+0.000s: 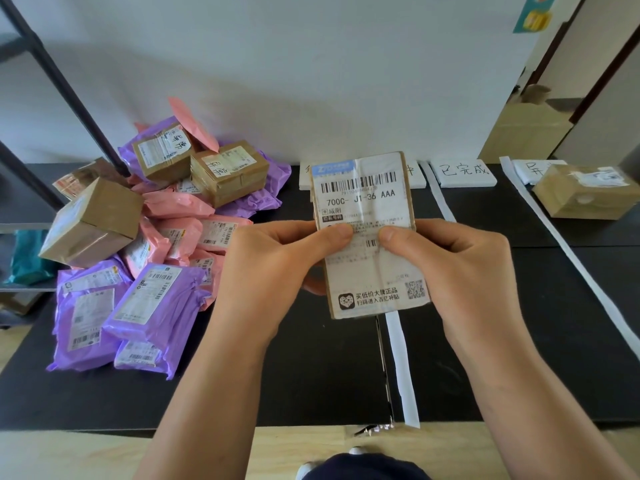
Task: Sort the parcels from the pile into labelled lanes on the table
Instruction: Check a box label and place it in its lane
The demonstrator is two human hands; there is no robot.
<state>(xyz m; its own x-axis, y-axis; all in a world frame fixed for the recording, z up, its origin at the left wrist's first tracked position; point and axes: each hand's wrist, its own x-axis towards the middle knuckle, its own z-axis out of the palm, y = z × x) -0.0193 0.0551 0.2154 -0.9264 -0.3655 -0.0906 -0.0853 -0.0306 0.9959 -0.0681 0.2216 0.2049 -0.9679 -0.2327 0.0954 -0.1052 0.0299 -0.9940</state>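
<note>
I hold a small flat cardboard parcel (367, 202) with a white shipping label up in front of me, above the black table (311, 375). My left hand (273, 268) grips its left edge, thumb on the label. My right hand (460, 271) grips its right edge, thumb pressed on the label too. A pile of parcels (149, 233) lies on the table's left: brown boxes, pink bags and purple bags. White tape strips (398, 358) split the table into lanes. Handwritten white lane labels (464, 172) stand along the back edge; one is partly hidden behind the held parcel.
A brown box (585, 195) sits in the far right lane in front of its label. A dark metal shelf frame (59, 84) stands at the left behind the pile. A white wall closes the back. A cardboard carton (526, 133) stands at the back right.
</note>
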